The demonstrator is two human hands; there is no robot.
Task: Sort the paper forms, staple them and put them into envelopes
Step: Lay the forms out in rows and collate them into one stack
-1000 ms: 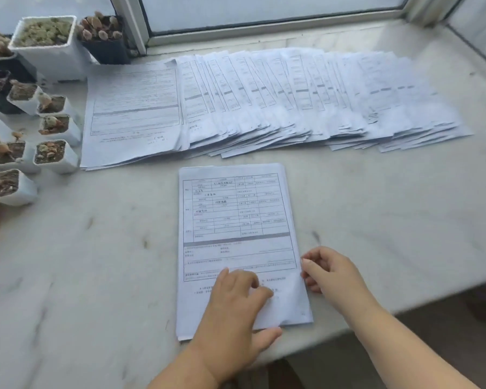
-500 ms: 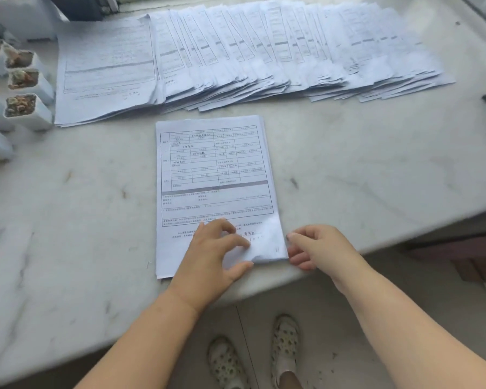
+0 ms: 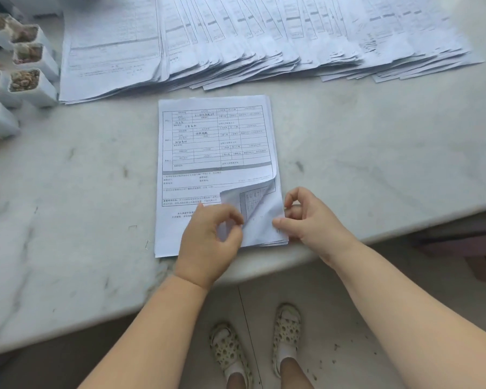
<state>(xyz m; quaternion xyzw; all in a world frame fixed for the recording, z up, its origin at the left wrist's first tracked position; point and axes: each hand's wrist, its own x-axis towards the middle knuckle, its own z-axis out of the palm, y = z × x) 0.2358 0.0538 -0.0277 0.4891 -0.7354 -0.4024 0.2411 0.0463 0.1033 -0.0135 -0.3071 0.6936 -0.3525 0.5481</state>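
A small stack of printed paper forms [image 3: 213, 153] lies near the front edge of the marble counter [image 3: 376, 169]. Its top sheet's lower right corner [image 3: 253, 203] is curled up and folded leftward, showing the printed page beneath. My left hand [image 3: 211, 242] pinches that lifted corner between thumb and fingers. My right hand [image 3: 309, 220] rests at the stack's lower right edge, fingers curled, thumb tip touching the sheets. A long fanned row of more forms [image 3: 264, 40] is spread along the back of the counter.
Several small white pots with succulents [image 3: 26, 77] stand at the left. Two loose staples [image 3: 132, 227] lie on the counter left of the stack. Below the counter edge I see tiled floor and my feet in sandals [image 3: 286, 332].
The view has tilted down and closer. My left hand has lifted and folded back the top sheet's lower right corner, which lay flat before. My right hand stays at the stack's right edge.
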